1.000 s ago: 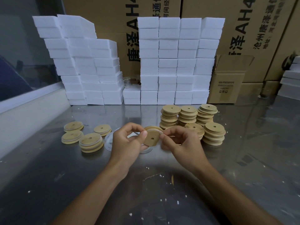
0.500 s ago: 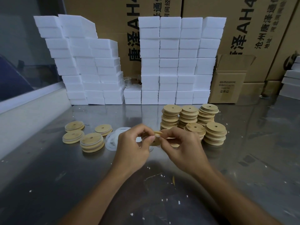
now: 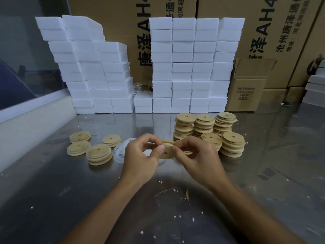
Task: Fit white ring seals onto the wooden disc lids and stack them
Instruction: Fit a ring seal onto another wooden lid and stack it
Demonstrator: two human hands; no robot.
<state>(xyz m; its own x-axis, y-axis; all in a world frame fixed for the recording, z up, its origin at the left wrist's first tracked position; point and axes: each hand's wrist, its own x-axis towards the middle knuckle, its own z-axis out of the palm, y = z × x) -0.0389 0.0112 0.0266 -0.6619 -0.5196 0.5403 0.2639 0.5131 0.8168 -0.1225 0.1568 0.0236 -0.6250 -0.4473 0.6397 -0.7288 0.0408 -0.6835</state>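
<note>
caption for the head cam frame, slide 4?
Both hands, left hand and right hand, pinch a wooden disc lid above the steel table, lid stacks behind.

Bare table lies open near; lid stacks and foam blocks wall the back.

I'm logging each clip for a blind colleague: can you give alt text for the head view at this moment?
Both hands, left hand and right hand, hold one wooden disc lid above a metal table. Loose white ring seals lie left of it, tall lid stacks behind, with white foam blocks and cardboard boxes at the back.
</note>
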